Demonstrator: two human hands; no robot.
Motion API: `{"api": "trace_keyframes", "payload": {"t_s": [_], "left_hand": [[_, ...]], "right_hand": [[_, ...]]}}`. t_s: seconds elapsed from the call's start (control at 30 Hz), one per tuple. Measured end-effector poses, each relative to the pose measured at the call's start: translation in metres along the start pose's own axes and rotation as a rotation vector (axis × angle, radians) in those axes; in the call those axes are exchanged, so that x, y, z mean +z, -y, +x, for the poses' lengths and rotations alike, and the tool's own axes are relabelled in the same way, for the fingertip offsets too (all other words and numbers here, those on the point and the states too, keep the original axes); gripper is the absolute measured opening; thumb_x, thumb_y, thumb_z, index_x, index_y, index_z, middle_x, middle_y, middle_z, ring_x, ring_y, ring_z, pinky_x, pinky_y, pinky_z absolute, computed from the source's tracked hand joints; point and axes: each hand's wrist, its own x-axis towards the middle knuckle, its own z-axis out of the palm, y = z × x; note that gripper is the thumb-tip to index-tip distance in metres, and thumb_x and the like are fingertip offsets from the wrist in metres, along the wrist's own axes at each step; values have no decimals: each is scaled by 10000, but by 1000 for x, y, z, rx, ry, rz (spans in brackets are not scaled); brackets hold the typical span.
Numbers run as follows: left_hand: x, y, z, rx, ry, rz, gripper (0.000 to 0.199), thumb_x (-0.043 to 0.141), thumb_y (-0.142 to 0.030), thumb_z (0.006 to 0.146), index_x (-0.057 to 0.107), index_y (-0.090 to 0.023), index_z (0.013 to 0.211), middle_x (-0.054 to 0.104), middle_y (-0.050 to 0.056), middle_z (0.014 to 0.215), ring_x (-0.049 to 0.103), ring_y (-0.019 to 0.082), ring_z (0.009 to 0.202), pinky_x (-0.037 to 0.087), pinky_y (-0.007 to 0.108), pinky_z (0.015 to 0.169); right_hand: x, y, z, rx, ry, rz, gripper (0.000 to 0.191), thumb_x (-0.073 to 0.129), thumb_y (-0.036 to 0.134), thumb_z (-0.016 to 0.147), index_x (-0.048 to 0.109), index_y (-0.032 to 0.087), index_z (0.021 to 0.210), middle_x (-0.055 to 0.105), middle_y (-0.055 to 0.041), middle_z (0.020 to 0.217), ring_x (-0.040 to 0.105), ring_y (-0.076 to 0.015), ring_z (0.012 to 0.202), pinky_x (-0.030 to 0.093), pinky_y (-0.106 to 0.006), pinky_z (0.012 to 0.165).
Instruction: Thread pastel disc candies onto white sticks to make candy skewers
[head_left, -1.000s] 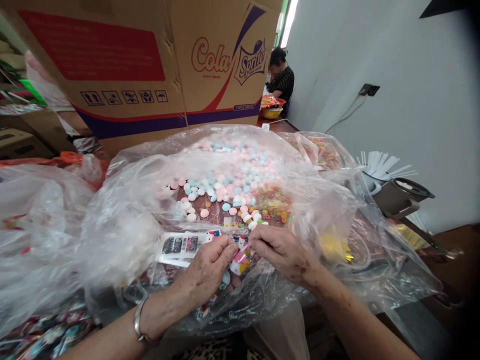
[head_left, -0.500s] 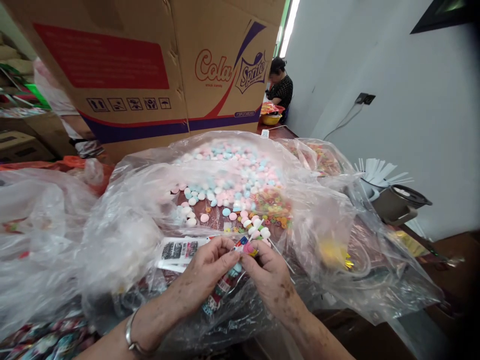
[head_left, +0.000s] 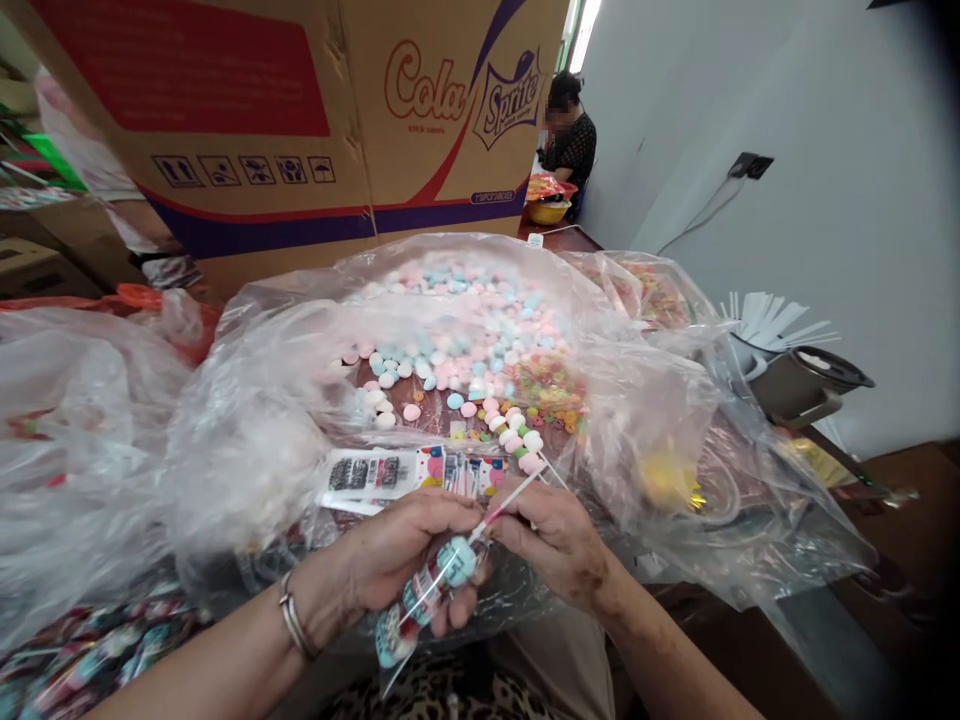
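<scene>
A candy stick (head_left: 422, 598) in a clear printed wrapper, with pale blue and dark red pieces inside, lies slanted across my left hand (head_left: 409, 540). That hand's fingers are curled around it. From the wrapper's gathered neck, where some pink shows, a white stick (head_left: 517, 496) points up to the right. My right hand (head_left: 551, 535) has its fingers closed at this neck, beside the stick; its fingertips are partly hidden. Just beyond the hands are flat printed wrappers (head_left: 371, 472) and a row of threaded pink, white and green candies (head_left: 514, 432).
Loose pastel candies (head_left: 465, 340) and small coloured rings (head_left: 551, 385) lie among clear plastic sheeting (head_left: 247, 440). A large cardboard box (head_left: 300, 120) stands behind. Finished-looking wrapped candies (head_left: 97, 650) lie lower left. A dark jug (head_left: 810, 385) is at right; another person (head_left: 574, 130) sits farther back.
The candy stick has swung into fuller view, lower and to the left, in my left hand. Its white stick now shows clearly. My right hand has shifted right, and the view has tipped downward.
</scene>
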Motion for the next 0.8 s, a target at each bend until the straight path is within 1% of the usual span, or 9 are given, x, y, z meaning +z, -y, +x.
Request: {"api": "trace_keyframes", "payload": {"t_s": [0.07,0.17,0.33,0.4,0.47,0.53,0.6,0.73,0.8], "left_hand": [[-2,-1,-2,1,72,18,406,668,-470,775,700,-75,866,719,133,686,584,126,381,442,179,303],[-1,-4,-6,3,137,78,433,731,-494,756,699,-75,857,700,109,644,555,92,385,432,146,333],[7,-12,-10,29,-9,155,404,814,-483,703,609,-137,726,623,21,606,527,77,402,386,139,343],[11,-14,-10,68,-84,207,413,799,-496,718,588,-143,689,609,10,601,507,69,397,355,137,338],[13,-14,-9,83,-133,260,428,782,-520,731,581,-147,671,598,1,591,488,65,392,337,139,339],[14,-12,-9,74,-143,296,438,776,-546,733,578,-158,679,588,-12,578,471,63,397,343,143,358],[14,-9,-8,34,-121,335,444,773,-567,728,579,-170,685,588,-15,571,461,67,405,346,151,372],[15,-4,-4,-55,-98,536,400,729,-565,761,666,-171,728,623,10,571,459,96,397,317,180,360],[19,-4,-2,35,-140,623,344,726,-522,772,705,-181,735,646,19,572,489,116,413,341,189,370]], "right_hand": [[-1,3,-1,-103,-29,-103,208,483,242,999,657,189,898,671,-23,803,623,-137,764,502,-239,760],[3,7,-2,-108,-95,-100,186,477,180,985,645,191,909,671,-13,802,614,-122,727,495,-213,720],[14,7,-8,91,-261,-80,204,480,182,982,620,195,834,633,25,699,582,-107,610,475,-189,590],[14,9,-13,30,-401,-298,168,489,156,979,626,192,889,644,9,732,598,-123,649,484,-214,619],[10,13,-17,-160,-446,-621,166,492,147,980,643,179,1042,697,-51,910,635,-173,841,498,-292,796],[4,20,-21,-351,-307,-880,271,428,168,1010,632,144,1186,688,-106,1135,590,-232,1078,412,-403,1011],[-1,26,-23,-429,-114,-1001,349,347,164,1027,636,88,1206,662,-125,1215,538,-258,1149,299,-472,1124],[-10,29,-26,-472,61,-1028,290,388,120,989,675,78,989,663,-76,914,524,-218,892,309,-481,1112],[-12,27,-28,-434,139,-1019,200,468,148,954,647,128,866,614,-41,797,486,-204,802,394,-457,981]]}}
